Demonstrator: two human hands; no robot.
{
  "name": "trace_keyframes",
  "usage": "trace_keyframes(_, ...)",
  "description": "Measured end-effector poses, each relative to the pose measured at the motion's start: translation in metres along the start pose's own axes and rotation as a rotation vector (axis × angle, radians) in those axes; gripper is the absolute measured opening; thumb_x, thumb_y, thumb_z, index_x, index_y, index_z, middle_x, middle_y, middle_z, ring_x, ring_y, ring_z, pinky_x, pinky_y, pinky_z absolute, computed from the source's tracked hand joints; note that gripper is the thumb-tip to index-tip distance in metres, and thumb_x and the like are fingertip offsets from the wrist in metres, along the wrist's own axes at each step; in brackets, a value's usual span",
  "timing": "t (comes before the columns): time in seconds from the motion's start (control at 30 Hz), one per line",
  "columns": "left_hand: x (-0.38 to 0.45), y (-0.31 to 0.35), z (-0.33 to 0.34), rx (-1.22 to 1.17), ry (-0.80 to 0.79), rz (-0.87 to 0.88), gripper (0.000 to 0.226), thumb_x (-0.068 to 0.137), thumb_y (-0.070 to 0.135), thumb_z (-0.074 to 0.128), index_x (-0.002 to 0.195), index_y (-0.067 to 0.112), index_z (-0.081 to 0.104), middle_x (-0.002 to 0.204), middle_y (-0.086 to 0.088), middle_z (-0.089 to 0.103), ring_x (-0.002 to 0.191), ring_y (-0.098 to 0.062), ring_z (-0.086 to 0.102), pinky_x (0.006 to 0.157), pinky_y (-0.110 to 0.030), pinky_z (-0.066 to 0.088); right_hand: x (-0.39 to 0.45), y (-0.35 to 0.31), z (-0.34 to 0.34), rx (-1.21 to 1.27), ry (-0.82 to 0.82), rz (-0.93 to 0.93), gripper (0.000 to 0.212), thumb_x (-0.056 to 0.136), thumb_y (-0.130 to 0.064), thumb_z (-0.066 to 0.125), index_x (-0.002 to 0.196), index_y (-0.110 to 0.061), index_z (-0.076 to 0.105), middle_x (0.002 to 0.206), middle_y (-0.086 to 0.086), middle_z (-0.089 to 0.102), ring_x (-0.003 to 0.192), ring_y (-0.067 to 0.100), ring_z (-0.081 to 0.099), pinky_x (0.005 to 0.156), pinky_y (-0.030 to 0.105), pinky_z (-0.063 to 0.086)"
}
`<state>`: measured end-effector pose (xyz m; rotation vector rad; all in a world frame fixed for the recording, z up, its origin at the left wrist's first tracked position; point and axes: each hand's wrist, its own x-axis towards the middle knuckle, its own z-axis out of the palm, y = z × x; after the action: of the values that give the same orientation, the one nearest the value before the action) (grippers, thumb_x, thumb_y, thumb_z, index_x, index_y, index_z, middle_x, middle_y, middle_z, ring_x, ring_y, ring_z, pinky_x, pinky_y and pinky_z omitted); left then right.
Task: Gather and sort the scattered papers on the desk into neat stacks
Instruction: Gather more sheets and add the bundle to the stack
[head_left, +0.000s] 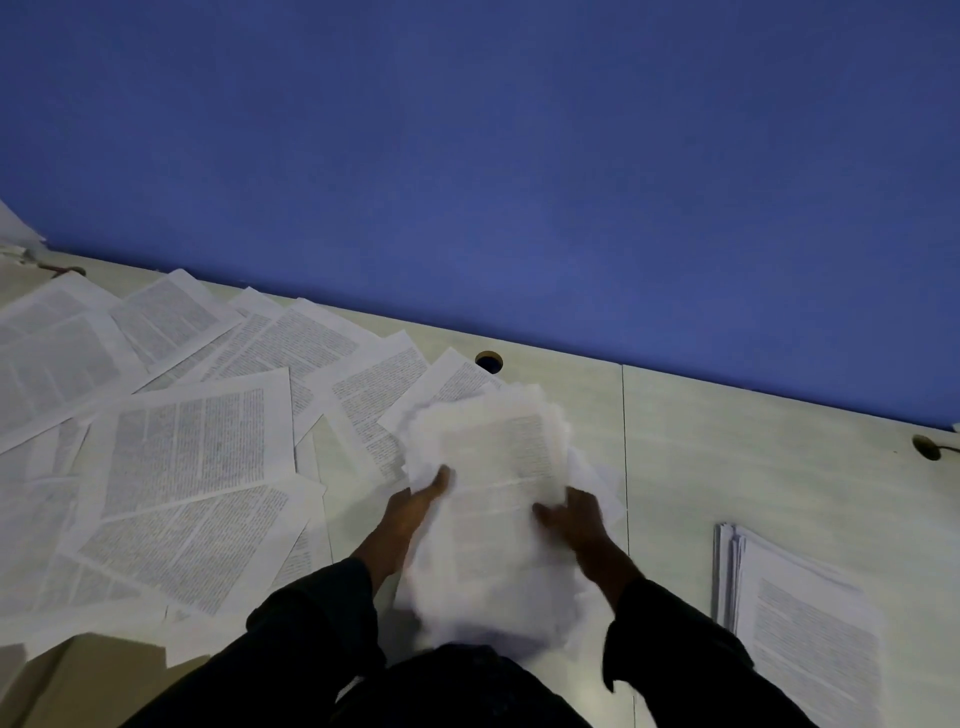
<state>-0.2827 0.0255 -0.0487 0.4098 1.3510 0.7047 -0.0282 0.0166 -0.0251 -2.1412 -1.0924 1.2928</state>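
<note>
Both hands, left and right, grip a blurred bundle by its side edges, thumbs on top, probably squaring it. Beyond the left fingers lie loose sheets; right of the right fingers sits a finished stack.

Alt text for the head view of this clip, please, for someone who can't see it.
Two hands, left hand and right hand, grip a motion-blurred bundle of white printed paper sheets over a pale desk. Loose printed pages lie scattered to the left, a squared stack of printed pages sits at right, and a blue wall stands behind.
</note>
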Motion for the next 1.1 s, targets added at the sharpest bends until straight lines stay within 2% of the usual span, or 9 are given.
trace_keyframes(0.1, 0.002, 0.004, -0.002, -0.036, 0.036, 0.003, 0.035, 0.077, 0.035, 0.085, 0.102, 0.015, 0.073, 0.105, -0.01, 0.075, 0.096, -0.028, 0.071, 0.094, -0.04, 0.055, 0.001, 0.006, -0.031, 0.132, 0.247, 0.181, 0.005, 0.086, 0.0, 0.075, 0.087, 0.005, 0.073, 0.098, 0.028, 0.073, 0.081, 0.026, 0.064, 0.064, 0.029, 0.052)
trace_keyframes(0.2, 0.006, -0.001, -0.001, 0.163, 0.085, 0.086, 0.033, 0.076, 0.003, 0.085, 0.106, 0.006, 0.072, 0.112, -0.01, 0.072, 0.099, -0.029, 0.069, 0.093, -0.039, 0.056, 0.001, 0.023, -0.053, 0.186, 0.323, 0.285, 0.04, 0.081, -0.01, 0.075, 0.107, 0.019, 0.067, 0.108, 0.031, 0.07, 0.103, 0.036, 0.068, 0.076, 0.032, 0.048)
trace_keyframes(0.3, 0.015, -0.001, -0.001, 0.386, 0.215, 0.155, 0.031, 0.084, 0.006, 0.076, 0.115, 0.007, 0.07, 0.105, -0.002, 0.068, 0.101, -0.025, 0.065, 0.094, -0.033, 0.053, -0.002, 0.032, -0.064, 0.13, 0.345, 0.32, 0.029, 0.089, -0.007, 0.071, 0.108, 0.015, 0.069, 0.1, 0.025, 0.069, 0.103, 0.035, 0.068, 0.076, 0.032, 0.041)
trace_keyframes(0.4, 0.02, 0.007, -0.003, 0.339, 0.238, 0.139, 0.021, 0.093, 0.011, 0.067, 0.112, 0.006, 0.071, 0.104, -0.007, 0.071, 0.095, -0.026, 0.067, 0.092, -0.038, 0.056, 0.0, 0.026, -0.063, -0.096, 0.252, 0.213, 0.023, 0.091, -0.014, 0.069, 0.105, 0.004, 0.075, 0.104, 0.028, 0.072, 0.105, 0.042, 0.068, 0.074, 0.029, 0.04)
trace_keyframes(0.53, 0.021, 0.012, -0.001, 0.168, 0.209, 0.061, 0.015, 0.097, 0.006, 0.059, 0.087, 0.006, 0.07, 0.084, -0.015, 0.067, 0.065, -0.023, 0.06, 0.056, -0.024, 0.05, 0.007, 0.0, -0.037, -0.262, 0.028, 0.104, 0.025, 0.092, -0.022, 0.068, 0.104, 0.0, 0.075, 0.11, 0.025, 0.072, 0.107, 0.039, 0.068, 0.073, 0.028, 0.042)
trace_keyframes(0.63, 0.019, 0.006, -0.001, -0.022, 0.128, -0.012, 0.014, 0.099, 0.008, 0.059, 0.111, 0.009, 0.066, 0.107, -0.014, 0.071, 0.093, -0.031, 0.068, 0.079, -0.039, 0.06, 0.002, -0.014, -0.016, -0.282, 0.079, 0.124, 0.031, 0.092, -0.018, 0.06, 0.116, -0.001, 0.07, 0.121, 0.025, 0.069, 0.115, 0.04, 0.064, 0.086, 0.034, 0.052)
trace_keyframes(0.73, 0.012, 0.002, -0.001, -0.031, 0.082, -0.065, 0.022, 0.1, 0.019, 0.06, 0.116, 0.006, 0.069, 0.102, -0.013, 0.073, 0.086, -0.029, 0.068, 0.073, -0.04, 0.06, -0.01, -0.019, 0.003, -0.5, 0.0, 0.184, 0.044, 0.096, -0.026, 0.054, 0.134, -0.003, 0.056, 0.14, 0.021, 0.05, 0.133, 0.039, 0.046, 0.105, 0.043, 0.045)
trace_keyframes(0.9, 0.003, 0.001, 0.018, 0.121, 0.194, 0.071, 0.051, 0.105, 0.048, 0.041, 0.132, 0.007, 0.058, 0.127, -0.005, 0.063, 0.107, -0.027, 0.064, 0.092, -0.038, 0.054, -0.025, -0.024, 0.033, -0.678, -0.011, 0.052, 0.041, 0.093, -0.023, 0.058, 0.13, -0.006, 0.052, 0.136, 0.014, 0.038, 0.131, 0.038, 0.036, 0.103, 0.05, 0.048)
trace_keyframes(1.1, 0.0, -0.014, 0.028, 0.538, 0.546, 0.354, 0.045, 0.094, 0.024, 0.067, 0.128, 0.001, 0.048, 0.123, -0.022, 0.06, 0.111, -0.04, 0.061, 0.095, -0.049, 0.051, -0.018, -0.015, 0.04, -0.17, -0.009, 0.198, 0.078, 0.083, -0.033, 0.082, 0.135, -0.001, 0.033, 0.14, 0.017, 0.046, 0.13, 0.039, 0.051, 0.103, 0.041, 0.046)
